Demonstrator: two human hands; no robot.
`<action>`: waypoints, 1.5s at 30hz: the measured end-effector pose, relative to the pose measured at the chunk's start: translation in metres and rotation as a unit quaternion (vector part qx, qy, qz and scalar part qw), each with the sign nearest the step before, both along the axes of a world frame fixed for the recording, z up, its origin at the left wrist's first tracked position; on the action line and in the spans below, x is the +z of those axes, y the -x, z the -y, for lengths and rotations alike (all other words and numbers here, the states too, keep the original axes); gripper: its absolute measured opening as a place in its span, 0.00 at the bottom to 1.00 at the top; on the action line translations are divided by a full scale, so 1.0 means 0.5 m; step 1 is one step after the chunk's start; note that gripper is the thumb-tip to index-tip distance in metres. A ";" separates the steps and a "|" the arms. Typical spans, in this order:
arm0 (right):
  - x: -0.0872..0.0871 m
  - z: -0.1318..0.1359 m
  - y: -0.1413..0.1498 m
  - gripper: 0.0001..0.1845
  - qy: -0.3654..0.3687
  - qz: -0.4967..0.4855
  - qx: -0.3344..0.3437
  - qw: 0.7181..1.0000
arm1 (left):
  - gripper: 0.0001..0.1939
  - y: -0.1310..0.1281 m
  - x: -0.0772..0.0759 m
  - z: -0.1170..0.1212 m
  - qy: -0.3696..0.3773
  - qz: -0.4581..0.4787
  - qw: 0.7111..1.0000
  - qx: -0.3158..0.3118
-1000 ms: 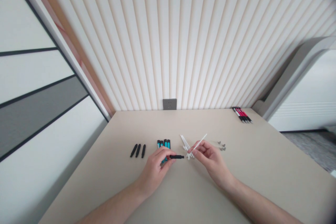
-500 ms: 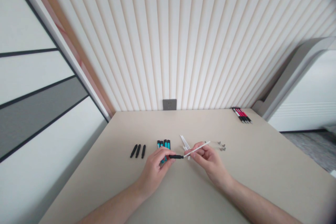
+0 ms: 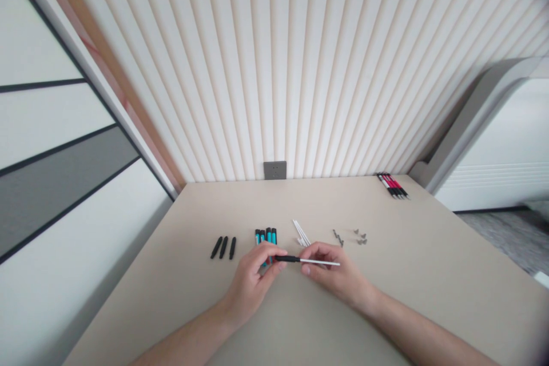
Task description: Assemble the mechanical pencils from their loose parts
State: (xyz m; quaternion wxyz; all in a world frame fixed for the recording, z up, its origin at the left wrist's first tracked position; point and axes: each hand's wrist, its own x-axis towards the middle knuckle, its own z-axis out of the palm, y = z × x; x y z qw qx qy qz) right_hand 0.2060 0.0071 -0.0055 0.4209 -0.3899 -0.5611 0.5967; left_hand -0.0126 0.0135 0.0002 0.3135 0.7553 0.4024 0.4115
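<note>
The left end of the black tube (image 3: 288,259) is hidden by the fingers of the left hand (image 3: 255,275). The left end of the white stick (image 3: 322,262) meets the tube's right end, but I cannot tell if it goes inside. The left hand also hides the low part of the blue and black tubes (image 3: 273,236), and the right hand (image 3: 337,275) covers the bottom of the loose white sticks (image 3: 302,231). The small dark bits (image 3: 338,238) and small grey bits (image 3: 362,239) are too tiny to make out well.

The black tube lies flat from left to right, with its thin end to the right. The white stick points right too, tipping down just a little, almost in one line with the tube. Both are between the hands, over the near side of the table (image 3: 193,297).

The left hand pinches the tube with finger and thumb close together. The right hand pinches the stick in a narrow grip. Three black tubes (image 3: 223,247) lie to the left.
</note>
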 end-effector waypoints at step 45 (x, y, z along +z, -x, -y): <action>0.015 0.041 0.034 0.17 -0.067 0.151 0.019 0.986 | 0.11 -0.023 0.005 0.017 0.252 0.150 0.951 -0.099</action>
